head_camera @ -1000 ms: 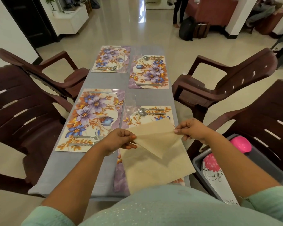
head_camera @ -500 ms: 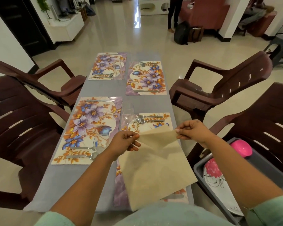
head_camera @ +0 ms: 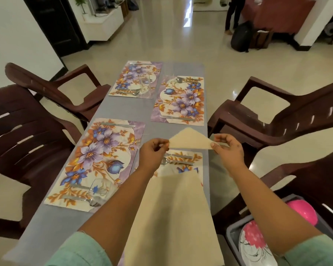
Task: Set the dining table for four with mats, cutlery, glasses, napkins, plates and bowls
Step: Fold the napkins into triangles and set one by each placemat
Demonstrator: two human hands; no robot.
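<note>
Home dining room; table [head_camera: 112, 110], chairs [head_camera: 277, 120]

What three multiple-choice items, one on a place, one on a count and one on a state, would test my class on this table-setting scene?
1. Where does the grey tub holding the pink bowl sit?
A. In the middle of the table
B. Low on the person's right, beside the table
C. On a far left chair

2. How many floral mats lie on the table?
A. Two
B. Four
C. Six

3. How is the beige napkin held?
A. Pinched at two ends, one by each hand
B. Lying flat, untouched
C. Crumpled in one fist

Key: 1 B, the tub lies at the lower right, off the table edge. 2 B, two near mats and two far ones show. 3 A, the left hand and right hand each pinch an end.
</note>
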